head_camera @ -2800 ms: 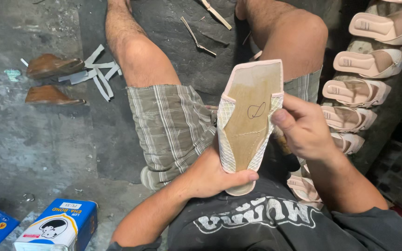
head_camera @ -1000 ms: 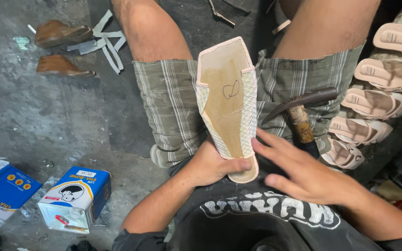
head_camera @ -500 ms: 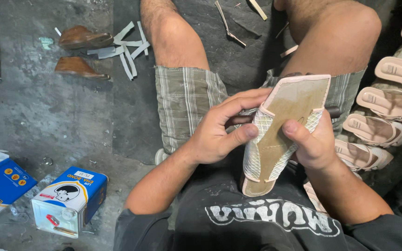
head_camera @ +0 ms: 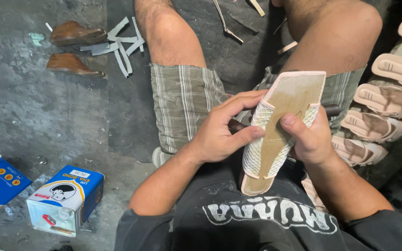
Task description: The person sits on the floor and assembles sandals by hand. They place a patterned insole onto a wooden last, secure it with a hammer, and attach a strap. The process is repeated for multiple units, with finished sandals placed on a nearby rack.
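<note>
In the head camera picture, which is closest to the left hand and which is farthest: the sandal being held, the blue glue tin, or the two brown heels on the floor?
From the left hand:
1. The sandal, touching it, between both hands.
2. The blue glue tin, lower left on the floor.
3. The two brown heels, upper left on the floor.

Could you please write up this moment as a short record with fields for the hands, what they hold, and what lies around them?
Left hand: grips the sandal sole at its left edge, thumb pressed on the white woven strap.
Right hand: holds the right edge, thumb on top.
Sole position: bottom side up, over the lap.
Right of the person: row of sandals.
Floor, left: blue glue tin, two brown wooden heels, pale strips.
</note>
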